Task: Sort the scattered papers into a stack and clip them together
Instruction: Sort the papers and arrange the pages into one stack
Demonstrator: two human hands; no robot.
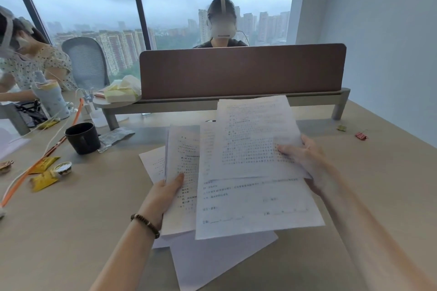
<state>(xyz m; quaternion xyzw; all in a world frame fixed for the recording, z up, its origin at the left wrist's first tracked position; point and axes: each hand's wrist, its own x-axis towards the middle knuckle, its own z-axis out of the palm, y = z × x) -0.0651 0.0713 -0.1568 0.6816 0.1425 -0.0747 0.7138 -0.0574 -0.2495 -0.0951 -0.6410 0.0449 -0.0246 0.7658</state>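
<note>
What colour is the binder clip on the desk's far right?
Red, the binder clip, in the head view.

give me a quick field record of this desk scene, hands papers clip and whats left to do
left hand: holds a sheaf of printed sheets by its left edge
right hand: pinches a single sheet, lifted above the rest
papers: overlapping and askew, not squared; more loose sheets lie on the desk
clip: red binder clip far right on the desk, untouched
nearby: black mug to the left
remaining: gather, square, clip
</note>
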